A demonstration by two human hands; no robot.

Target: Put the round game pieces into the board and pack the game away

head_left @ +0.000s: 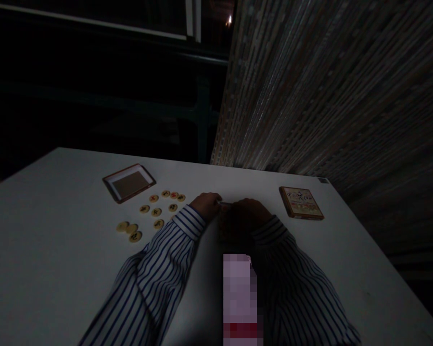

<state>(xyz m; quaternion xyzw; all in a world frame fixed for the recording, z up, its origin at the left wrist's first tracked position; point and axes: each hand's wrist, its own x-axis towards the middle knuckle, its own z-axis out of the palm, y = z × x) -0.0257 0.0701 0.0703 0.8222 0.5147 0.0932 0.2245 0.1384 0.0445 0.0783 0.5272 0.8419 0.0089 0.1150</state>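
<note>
At the middle of the table, my left hand [206, 205] has its fingers closed at the left end of a thin pale edge [225, 203]. My right hand [253, 210] is curled at the other end of that edge, deep in shadow. Under and between the hands is a dark brownish shape [228, 228], too dim to name. Left of my left hand lie several round wooden Chinese chess pieces [156, 212], some with red and some with black characters. Three pieces [132, 229] sit close together at the near left.
The white table [75, 230] carries an open shallow box part [120, 193] with a brown inside at the back left. A flat printed box [302, 203] lies at the right. Behind the table hangs a strand curtain [292, 86]. A blurred pixel patch [240, 288] covers the near middle.
</note>
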